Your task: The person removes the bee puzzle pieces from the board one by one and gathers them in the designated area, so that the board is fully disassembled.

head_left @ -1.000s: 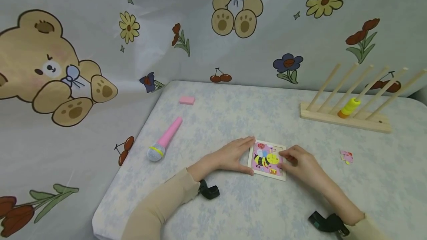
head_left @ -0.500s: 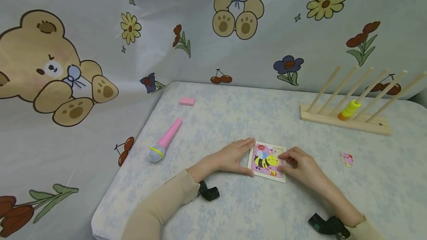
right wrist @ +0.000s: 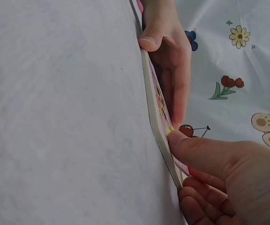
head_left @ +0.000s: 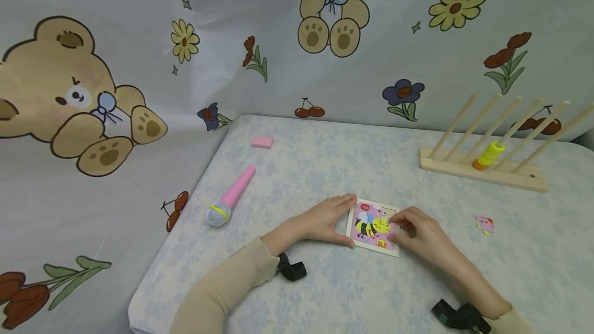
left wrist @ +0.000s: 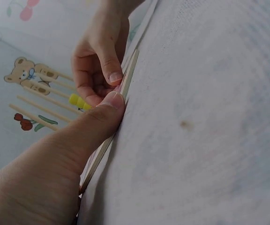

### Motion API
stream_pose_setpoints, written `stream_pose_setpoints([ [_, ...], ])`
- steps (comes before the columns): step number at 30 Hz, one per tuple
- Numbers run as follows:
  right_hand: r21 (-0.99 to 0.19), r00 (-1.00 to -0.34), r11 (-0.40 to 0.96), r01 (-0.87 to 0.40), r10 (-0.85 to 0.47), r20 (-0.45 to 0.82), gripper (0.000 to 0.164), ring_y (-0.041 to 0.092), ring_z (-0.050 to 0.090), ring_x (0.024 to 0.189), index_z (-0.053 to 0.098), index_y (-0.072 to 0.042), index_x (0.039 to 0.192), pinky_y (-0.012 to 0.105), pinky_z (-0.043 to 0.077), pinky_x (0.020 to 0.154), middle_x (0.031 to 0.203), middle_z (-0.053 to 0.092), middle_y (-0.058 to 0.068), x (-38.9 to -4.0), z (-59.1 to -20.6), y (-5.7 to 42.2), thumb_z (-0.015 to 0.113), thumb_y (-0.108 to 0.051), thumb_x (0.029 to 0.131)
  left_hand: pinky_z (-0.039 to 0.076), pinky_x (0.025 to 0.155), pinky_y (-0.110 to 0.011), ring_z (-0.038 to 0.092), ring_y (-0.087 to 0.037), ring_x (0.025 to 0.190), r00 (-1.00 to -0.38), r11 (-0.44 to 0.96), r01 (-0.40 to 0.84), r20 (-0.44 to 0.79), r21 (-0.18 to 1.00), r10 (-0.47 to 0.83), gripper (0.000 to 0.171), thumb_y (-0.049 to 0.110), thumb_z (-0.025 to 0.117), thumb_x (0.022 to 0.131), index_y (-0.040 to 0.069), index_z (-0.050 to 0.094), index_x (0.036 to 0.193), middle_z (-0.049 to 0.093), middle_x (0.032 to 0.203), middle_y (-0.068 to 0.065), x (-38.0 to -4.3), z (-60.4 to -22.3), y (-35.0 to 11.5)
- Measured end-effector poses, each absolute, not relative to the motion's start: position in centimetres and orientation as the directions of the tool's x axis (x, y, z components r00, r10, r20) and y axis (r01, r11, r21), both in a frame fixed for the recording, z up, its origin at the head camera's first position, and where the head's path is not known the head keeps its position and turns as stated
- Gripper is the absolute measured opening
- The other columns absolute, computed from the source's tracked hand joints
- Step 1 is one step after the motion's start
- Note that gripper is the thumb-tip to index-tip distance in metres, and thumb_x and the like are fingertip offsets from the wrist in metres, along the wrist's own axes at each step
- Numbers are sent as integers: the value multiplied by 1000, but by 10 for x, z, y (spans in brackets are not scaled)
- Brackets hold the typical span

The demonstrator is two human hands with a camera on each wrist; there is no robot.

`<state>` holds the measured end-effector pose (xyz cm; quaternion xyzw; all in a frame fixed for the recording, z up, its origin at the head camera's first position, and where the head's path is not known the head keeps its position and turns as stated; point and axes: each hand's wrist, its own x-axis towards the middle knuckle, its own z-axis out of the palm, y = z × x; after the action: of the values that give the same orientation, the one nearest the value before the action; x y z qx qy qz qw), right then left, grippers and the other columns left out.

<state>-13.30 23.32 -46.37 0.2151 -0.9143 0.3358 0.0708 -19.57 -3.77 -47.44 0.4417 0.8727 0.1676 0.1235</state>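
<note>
Square pale-wood-framed pink bee puzzle (head_left: 371,227) on blue-white tbl (head_left: 301,169), betw. my hands: R hand (head_left: 423,232), nearer its upper-right corner, pinches thin pink pc (right wrist: 182,166); L hand (head_left: 325,220) spread at left edge.

No lettering or number is showing legibly; the round red mark (head_left: 365,207) on the bee puzzle (head_left: 366,227), right of the head view's centre, is appearing too small.

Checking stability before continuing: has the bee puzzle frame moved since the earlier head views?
No, no clear shift any way: the puzzle frame keeps its place relative to the wooden peg rack.
</note>
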Motion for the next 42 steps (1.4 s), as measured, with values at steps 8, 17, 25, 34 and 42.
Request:
stream_pose_setpoints([
  [8, -597, -886, 655, -462, -368, 282, 30, 11, 55, 77, 65, -9, 97, 22, 48, 66, 90, 60, -5, -133, -464, 235, 83, -11, 72, 12, 113, -30, 7, -13, 142, -575, 553, 735, -70, 393, 815, 106, 68, 59, 79, 9, 10, 152, 10, 157, -4, -195, -476, -37],
  [17, -606, -872, 629, -487, -394, 291, 30, 9, 56, 78, 67, -9, 101, 20, 48, 67, 92, 61, -7, -135, -467, 236, 81, -8, 74, 14, 113, -32, 8, -14, 142, -581, 556, 733, -63, 392, 812, 107, 68, 60, 78, 8, 11, 152, 10, 157, -4, -196, -476, -38],
  [25, -598, -852, 609, -521, -414, 320, 31, 8, 56, 79, 70, -9, 103, 20, 49, 67, 94, 63, -5, -136, -467, 238, 80, -6, 74, 13, 113, -31, 7, -13, 142, -582, 555, 734, -60, 391, 811, 107, 68, 60, 78, 9, 11, 152, 10, 157, -4, -196, -477, -38],
  [34, -457, -741, 588, -667, -455, 495, 39, 13, 58, 82, 72, -4, 100, 7, 42, 75, 95, 63, 0, -138, -470, 238, 84, 1, 63, 13, 113, -31, 6, -11, 141, -582, 555, 729, -63, 401, 811, 107, 68, 60, 78, 10, 10, 153, 9, 157, -3, -196, -477, -38],
  [42, -461, -747, 596, -657, -433, 505, 38, 13, 58, 80, 71, -3, 100, 10, 45, 71, 95, 62, 1, -139, -468, 239, 83, 2, 65, 14, 113, -32, 8, -13, 142, -581, 554, 733, -61, 396, 812, 106, 67, 60, 79, 8, 12, 152, 11, 157, -4, -195, -474, -37],
])
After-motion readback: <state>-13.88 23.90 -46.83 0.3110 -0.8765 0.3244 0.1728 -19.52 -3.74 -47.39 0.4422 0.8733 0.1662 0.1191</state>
